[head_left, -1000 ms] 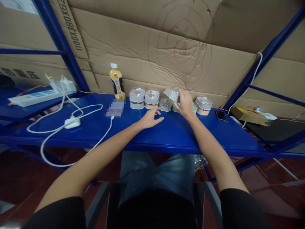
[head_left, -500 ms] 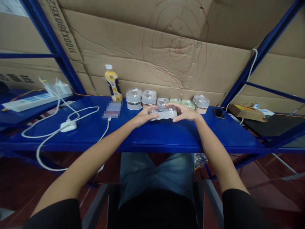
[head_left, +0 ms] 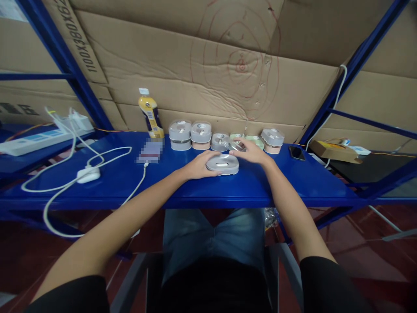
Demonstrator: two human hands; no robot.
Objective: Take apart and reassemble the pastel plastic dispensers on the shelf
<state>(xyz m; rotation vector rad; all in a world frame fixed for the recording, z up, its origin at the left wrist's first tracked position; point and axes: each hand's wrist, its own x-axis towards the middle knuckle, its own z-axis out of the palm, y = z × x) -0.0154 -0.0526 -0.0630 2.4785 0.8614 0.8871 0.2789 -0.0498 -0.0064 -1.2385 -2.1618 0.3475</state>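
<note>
A small grey oval box with a clear lid lies flat on the blue table in front of me. My left hand grips its left end, fingers behind and thumb in front. My right hand is off the box, just behind and to its right, with thumb and fingers apart. Its fingertips are close to a green box in the back row and partly cover it. Another green box and a grey box stand beside that one.
Stacked boxes and a second stack stand at the back left, another stack at the right. A yellow drink bottle, a blurred-out flat item, white cables with an adapter and a phone are around them.
The oval box has come down and nearer to me, onto the table. My right hand has let go of it and moved back from it; my left hand stays on it.
</note>
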